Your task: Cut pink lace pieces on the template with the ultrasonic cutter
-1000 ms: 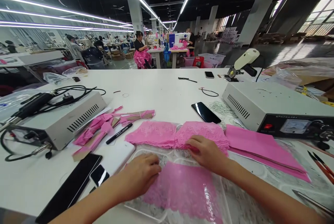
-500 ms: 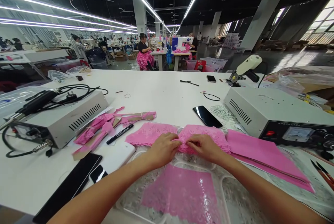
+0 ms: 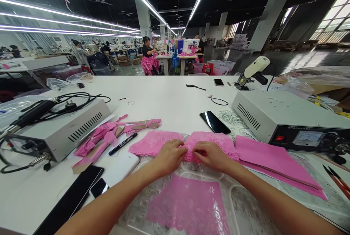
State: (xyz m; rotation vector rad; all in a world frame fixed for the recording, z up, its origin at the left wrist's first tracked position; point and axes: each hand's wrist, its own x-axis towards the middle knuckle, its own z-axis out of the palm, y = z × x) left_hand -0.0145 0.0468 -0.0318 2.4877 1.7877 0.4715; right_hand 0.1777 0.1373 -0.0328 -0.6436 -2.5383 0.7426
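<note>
Two stacks of pink lace pieces lie side by side on a clear plastic template, the left lace stack and the right lace stack. My left hand rests over the gap between them, its bent fingers closed on the lace edge there. Close beside it, my right hand pinches the near edge of the right stack with thumb and curled forefinger. The fingertips are partly hidden. Nearer to me, a flat pink fabric piece shows through the glossy clear template.
Folded pink fabric lies at right, near scissors. Grey machine boxes stand left and right. Around the stacks are a phone, a black marker, tied pink strips and a white device. People sit at sewing machines beyond.
The view has shifted slightly, so everything sits a little further left. Both hands stay at the lace, with only slight finger movement.
</note>
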